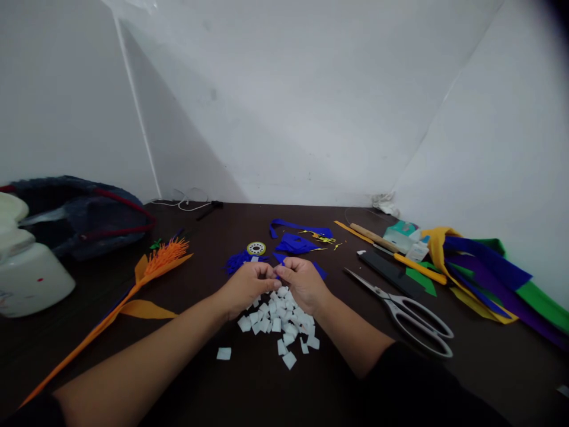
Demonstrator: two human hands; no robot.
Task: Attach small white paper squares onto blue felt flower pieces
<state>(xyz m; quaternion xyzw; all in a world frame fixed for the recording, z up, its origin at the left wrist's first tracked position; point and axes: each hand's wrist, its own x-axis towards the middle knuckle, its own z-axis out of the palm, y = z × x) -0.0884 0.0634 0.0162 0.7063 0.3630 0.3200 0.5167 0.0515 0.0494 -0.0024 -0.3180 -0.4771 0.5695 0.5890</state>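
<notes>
My left hand point(249, 286) and my right hand point(306, 284) meet fingertip to fingertip above the middle of the dark table, both closed in a pinch. What lies between the fingertips is too small and too covered to make out. Bits of blue crepe paper point(319, 270) show just behind my right hand. Under and in front of both hands spreads a loose heap of small white squares point(288, 317). One white square point(224, 354) lies apart on the left. Close behind my left hand are a blue fringed bundle point(235, 261) and a roll of tape point(256, 248).
Scissors point(400, 308), a yellow-handled tool point(420, 268) and a black bar point(389, 273) lie right. Beyond are coloured crepe strips point(493, 279). An orange paper flower point(166, 256) lies left, near a white jar point(33, 279) and a dark bag point(98, 219). Blue pieces point(296, 243) lie behind.
</notes>
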